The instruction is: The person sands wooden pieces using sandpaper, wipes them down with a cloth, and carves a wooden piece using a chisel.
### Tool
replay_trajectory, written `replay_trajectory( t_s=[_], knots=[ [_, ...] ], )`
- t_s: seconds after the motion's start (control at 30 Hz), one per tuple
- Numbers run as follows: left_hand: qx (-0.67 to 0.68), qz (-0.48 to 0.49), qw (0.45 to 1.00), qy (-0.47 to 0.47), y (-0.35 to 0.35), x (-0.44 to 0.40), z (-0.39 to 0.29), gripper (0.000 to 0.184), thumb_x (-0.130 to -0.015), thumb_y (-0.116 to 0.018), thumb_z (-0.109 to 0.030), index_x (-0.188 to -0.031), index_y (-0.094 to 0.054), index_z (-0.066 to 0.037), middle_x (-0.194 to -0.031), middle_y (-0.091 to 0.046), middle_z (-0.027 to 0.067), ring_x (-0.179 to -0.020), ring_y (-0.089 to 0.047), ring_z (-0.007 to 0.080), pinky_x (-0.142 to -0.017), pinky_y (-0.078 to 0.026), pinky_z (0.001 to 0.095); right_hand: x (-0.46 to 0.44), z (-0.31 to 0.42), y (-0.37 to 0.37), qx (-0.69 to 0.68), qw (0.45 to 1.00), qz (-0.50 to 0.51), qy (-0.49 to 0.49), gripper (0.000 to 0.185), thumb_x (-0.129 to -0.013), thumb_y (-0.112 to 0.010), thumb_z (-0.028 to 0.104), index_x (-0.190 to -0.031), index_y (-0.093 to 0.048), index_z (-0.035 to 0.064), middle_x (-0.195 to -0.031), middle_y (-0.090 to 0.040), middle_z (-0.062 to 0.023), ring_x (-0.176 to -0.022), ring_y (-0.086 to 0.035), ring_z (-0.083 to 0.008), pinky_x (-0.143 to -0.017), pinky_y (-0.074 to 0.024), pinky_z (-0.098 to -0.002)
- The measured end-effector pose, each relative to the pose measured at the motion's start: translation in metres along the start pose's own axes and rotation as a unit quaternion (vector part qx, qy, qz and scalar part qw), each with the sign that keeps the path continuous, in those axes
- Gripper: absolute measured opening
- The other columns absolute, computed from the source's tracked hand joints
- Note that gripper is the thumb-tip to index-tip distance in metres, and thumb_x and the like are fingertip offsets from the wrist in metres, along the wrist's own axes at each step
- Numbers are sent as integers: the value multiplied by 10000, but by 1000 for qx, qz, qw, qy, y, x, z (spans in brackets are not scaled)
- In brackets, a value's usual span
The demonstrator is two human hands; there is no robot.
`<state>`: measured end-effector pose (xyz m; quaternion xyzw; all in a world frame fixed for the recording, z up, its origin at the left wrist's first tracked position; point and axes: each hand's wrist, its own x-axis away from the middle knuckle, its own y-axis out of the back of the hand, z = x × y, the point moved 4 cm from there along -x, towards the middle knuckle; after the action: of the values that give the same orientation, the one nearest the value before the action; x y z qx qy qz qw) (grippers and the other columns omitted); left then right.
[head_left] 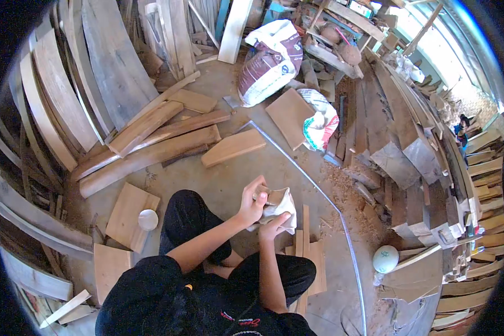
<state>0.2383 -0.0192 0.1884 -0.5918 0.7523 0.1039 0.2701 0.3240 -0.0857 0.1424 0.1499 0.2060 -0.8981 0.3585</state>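
Observation:
I sit on the floor with both hands together in front of my knees. My left hand [253, 203] is closed around a small brown wooden piece [276, 196], most of it covered by fingers and cloth. A crumpled white cloth [286, 208] wraps over the far end of that piece. My right hand [273, 226] grips the cloth from below, its thumb lying on top, pressed against the wood. The exact shape of the wooden piece is hidden.
Boards [117, 61] lean at the left, and planks [151, 159] lie ahead. A blue strip [319, 191] crosses the floor at my right. Two sacks, one large [271, 64], stand ahead. Stacked timber [400, 151] fills the right. A white round object [148, 220] sits on a board [130, 218].

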Motion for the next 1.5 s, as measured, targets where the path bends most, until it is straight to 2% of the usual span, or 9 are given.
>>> replay_trajectory(
  t_s=[0.2, 0.23, 0.37, 0.47, 0.63, 0.8, 1.23, 1.33, 1.5],
  knots=[
    [14, -36, 999, 13, 18, -10, 16, 548, -890, -417, -530, -751, -419, -1, -636, -402, 42, -615, -412, 141, -551, -328, 283, 9, -42, -5, 52, 993, -8, -101, 573, -963, -313, 452, -1261, -354, -36, -1217, -441, -156, -1057, -471, -228, -871, -411, -349],
    [20, -119, 993, 15, 21, -3, 38, 482, -914, -425, -461, -744, -405, -11, -633, -382, 29, -612, -393, 126, -543, -321, 285, 13, -50, 0, 40, 985, -17, -167, 505, -978, -329, 383, -1237, -377, -47, -1196, -463, -143, -1028, -476, -205, -859, -408, -328],
    [-9, -79, 997, -2, 41, -4, 9, 478, -909, -437, -459, -733, -412, -16, -624, -399, 40, -589, -393, 137, -549, -340, 300, 26, -82, 39, 117, 989, 5, -94, 376, -970, -379, 270, -950, -549, -65, -847, -572, -101, -792, -514, -157, -692, -426, -343],
    [-23, -47, 999, -16, 28, 15, -9, 515, -880, -455, -505, -733, -420, -13, -633, -397, 66, -589, -397, 171, -557, -347, 315, 28, -75, 45, 50, 980, 37, -189, 425, -962, -414, 335, -1192, -436, -22, -1123, -525, -122, -1026, -501, -193, -886, -409, -333],
    [-128, -12, 992, -15, -7, 48, -52, 432, -792, -581, -423, -754, -447, -14, -727, -432, 138, -687, -462, 314, -608, -375, 388, 11, 67, 4, -62, 994, -29, -87, 599, -947, -235, 519, -1173, -461, 13, -1142, -505, -120, -1033, -515, -230, -878, -441, -370],
    [-112, 19, 993, 16, -8, 39, -62, 376, -801, -573, -366, -765, -446, -14, -725, -439, 141, -703, -468, 340, -621, -379, 404, 15, 85, -1, 49, 995, -58, -64, 571, -952, -265, 485, -1190, -437, -5, -1142, -503, -125, -1030, -515, -239, -869, -437, -357],
    [-64, 89, 994, -5, -18, -14, -34, 318, -850, -534, -321, -860, -507, -4, -735, -524, 175, -713, -538, 339, -668, -428, 382, 4, 2, 18, -6, 990, -103, -97, 692, -900, -332, 598, -1268, -309, 12, -1190, -446, -169, -1003, -509, -239, -815, -457, -374],
    [6, 106, 989, 105, -25, -6, -22, 321, -864, -524, -318, -883, -517, 2, -766, -542, 176, -747, -553, 327, -683, -433, 378, 15, -20, 30, -11, 978, -153, -138, 698, -901, -338, 593, -1264, -315, -2, -1206, -437, -172, -1000, -510, -247, -813, -455, -375],
    [23, 32, 993, 112, -12, -11, -9, 396, -881, -528, -351, -919, -513, 43, -598, -502, 77, -610, -504, 134, -585, -420, 305, 75, -111, 92, 135, 974, 11, -183, 589, -957, -357, 445, -1235, -401, -71, -1204, -484, -157, -1075, -477, -240, -919, -385, -356]
  ],
)
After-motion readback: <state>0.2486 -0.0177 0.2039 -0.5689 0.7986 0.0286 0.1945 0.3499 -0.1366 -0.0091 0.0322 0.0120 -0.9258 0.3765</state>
